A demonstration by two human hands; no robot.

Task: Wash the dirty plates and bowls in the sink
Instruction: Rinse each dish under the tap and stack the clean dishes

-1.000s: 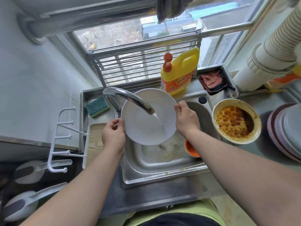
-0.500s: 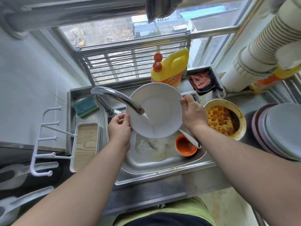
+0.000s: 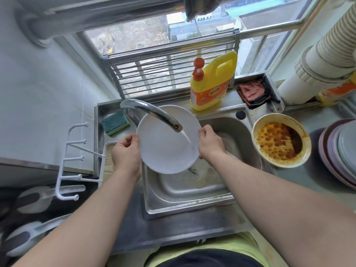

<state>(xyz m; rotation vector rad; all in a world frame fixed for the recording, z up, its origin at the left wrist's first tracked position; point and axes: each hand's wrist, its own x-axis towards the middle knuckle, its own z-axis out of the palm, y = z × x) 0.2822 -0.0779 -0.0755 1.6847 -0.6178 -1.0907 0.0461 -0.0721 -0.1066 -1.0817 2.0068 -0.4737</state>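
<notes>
Both hands pinch a white plate (image 3: pixel 167 145) by its rim, left hand (image 3: pixel 126 154) at 9 o'clock, right hand (image 3: pixel 210 144) at 3, over the steel sink (image 3: pixel 185 189); faucet (image 3: pixel 152 114) water strikes it. At the sink's 3 o'clock a bowl (image 3: pixel 281 140) holds brown oily sauce.

Daylit barred window (image 3: pixel 163 60) above a steel counter (image 3: pixel 183 228), pale wall (image 3: pixel 38 93) at left
</notes>
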